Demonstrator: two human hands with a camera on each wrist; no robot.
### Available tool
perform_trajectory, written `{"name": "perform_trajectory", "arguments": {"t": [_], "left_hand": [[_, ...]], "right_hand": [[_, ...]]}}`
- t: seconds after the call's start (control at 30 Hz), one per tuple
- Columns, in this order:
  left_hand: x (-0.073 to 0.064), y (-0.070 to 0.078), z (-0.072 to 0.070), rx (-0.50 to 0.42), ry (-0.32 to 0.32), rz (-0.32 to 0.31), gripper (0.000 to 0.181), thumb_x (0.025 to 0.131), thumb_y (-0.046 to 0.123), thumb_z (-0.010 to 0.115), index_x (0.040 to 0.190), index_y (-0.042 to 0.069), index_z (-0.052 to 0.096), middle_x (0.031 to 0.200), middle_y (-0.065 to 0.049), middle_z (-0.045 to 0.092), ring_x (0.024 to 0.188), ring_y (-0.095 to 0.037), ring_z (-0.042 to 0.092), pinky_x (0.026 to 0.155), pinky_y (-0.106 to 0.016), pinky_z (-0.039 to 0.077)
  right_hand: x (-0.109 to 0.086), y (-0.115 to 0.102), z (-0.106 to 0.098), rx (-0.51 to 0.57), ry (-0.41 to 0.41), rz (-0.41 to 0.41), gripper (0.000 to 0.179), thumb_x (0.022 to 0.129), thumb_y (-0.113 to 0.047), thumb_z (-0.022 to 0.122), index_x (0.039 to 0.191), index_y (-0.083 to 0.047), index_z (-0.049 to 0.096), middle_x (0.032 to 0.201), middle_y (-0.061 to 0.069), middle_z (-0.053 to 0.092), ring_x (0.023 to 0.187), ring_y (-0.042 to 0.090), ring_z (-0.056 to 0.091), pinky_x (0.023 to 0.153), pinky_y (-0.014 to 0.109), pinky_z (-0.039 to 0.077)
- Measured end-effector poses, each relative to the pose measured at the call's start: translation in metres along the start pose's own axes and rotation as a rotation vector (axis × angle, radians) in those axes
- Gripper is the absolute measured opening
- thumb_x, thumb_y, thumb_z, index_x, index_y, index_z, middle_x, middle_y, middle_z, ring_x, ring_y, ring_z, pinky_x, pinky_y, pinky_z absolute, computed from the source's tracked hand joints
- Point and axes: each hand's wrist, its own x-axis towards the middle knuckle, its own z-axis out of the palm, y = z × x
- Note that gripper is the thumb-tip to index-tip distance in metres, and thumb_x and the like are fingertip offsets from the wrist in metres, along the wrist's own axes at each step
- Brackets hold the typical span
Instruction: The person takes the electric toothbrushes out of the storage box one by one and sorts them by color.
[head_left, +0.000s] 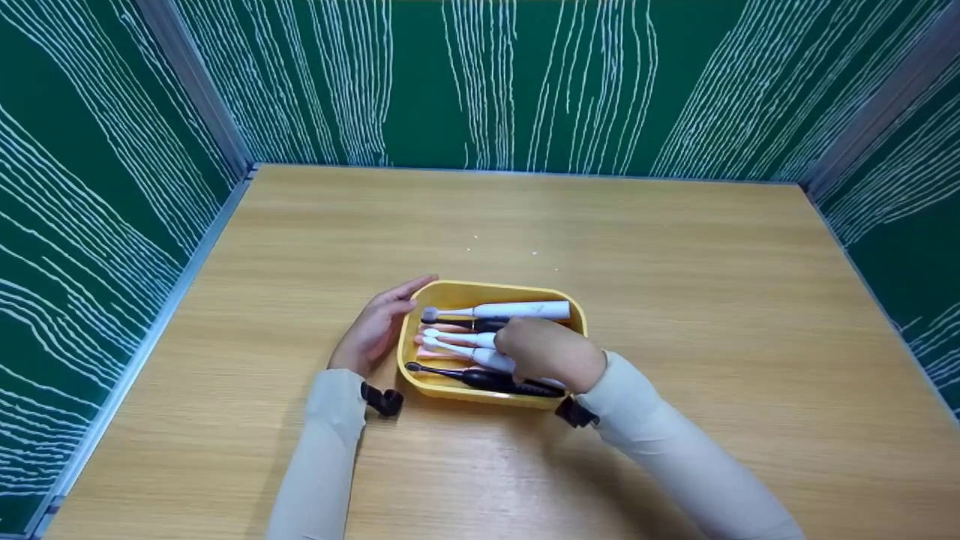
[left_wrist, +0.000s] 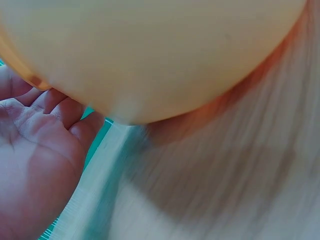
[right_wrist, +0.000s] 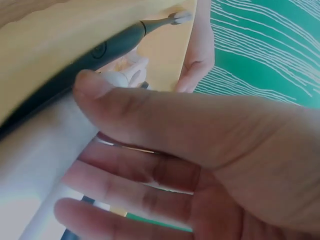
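Note:
A yellow basket (head_left: 510, 286) holds several white and black electric toothbrushes. My left hand (head_left: 375, 330) is at the basket's left end, its extended fingers touching the outside just under the rim. In the left wrist view, the palm of that hand (left_wrist: 40, 145) faces the basket wall (left_wrist: 150, 60). My right hand (head_left: 551, 349) reaches inside from the right. Its thumb and fingers pinch a white electric toothbrush (right_wrist: 60, 130) by the handle. A black toothbrush (head_left: 491, 380) lies along the near wall, beside the thumb. A white toothbrush (head_left: 521, 310) lies along the far wall, and my right hand hides several handles.
The basket stands on a wood-grain table (head_left: 675, 262). Small white specks (head_left: 534, 253) lie beyond it. Green panels with white lines (head_left: 420, 82) enclose the table at the back and both sides.

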Motion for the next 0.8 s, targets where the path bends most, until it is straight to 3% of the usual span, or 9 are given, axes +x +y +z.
{"name": "perform_trajectory", "arguments": {"t": [0.23,0.47,0.7,0.8], "left_hand": [[-0.0001,-0.0001,0.0008,-0.013,0.023,-0.011,0.050,0.096,0.000,0.035,0.146,0.001,0.038,0.156,-0.007,0.033,0.144,-0.021,0.029,0.120,-0.035,0.025],[-0.0003,-0.0007,0.0008,-0.020,0.034,-0.008,0.050,0.096,0.001,0.035,0.146,0.001,0.037,0.156,-0.007,0.032,0.145,-0.021,0.028,0.120,-0.034,0.024],[0.0001,-0.0015,0.0005,-0.019,0.035,-0.005,0.051,0.095,0.000,0.036,0.146,0.000,0.037,0.156,-0.008,0.032,0.145,-0.022,0.029,0.119,-0.033,0.025],[-0.0001,-0.0012,0.0007,-0.032,0.026,-0.001,0.050,0.096,0.001,0.036,0.146,0.000,0.037,0.156,-0.007,0.033,0.144,-0.022,0.031,0.119,-0.034,0.027]], "right_hand": [[0.0044,-0.0014,0.0016,0.019,-0.061,0.054,0.017,0.074,-0.004,0.079,0.083,-0.005,0.064,0.071,0.000,0.052,0.064,0.015,0.044,0.059,0.027,0.044],[0.0059,-0.0004,0.0049,0.025,-0.019,0.033,0.020,0.072,-0.007,0.082,0.084,-0.005,0.065,0.073,0.001,0.056,0.065,0.015,0.046,0.062,0.030,0.049],[0.0069,0.0014,0.0052,0.028,0.000,0.011,0.020,0.069,-0.002,0.080,0.081,-0.004,0.064,0.070,0.001,0.053,0.063,0.015,0.042,0.057,0.028,0.041],[0.0068,0.0033,0.0050,0.002,0.029,-0.030,0.019,0.067,-0.002,0.081,0.076,-0.005,0.064,0.069,0.000,0.054,0.061,0.014,0.042,0.056,0.028,0.043]]}}
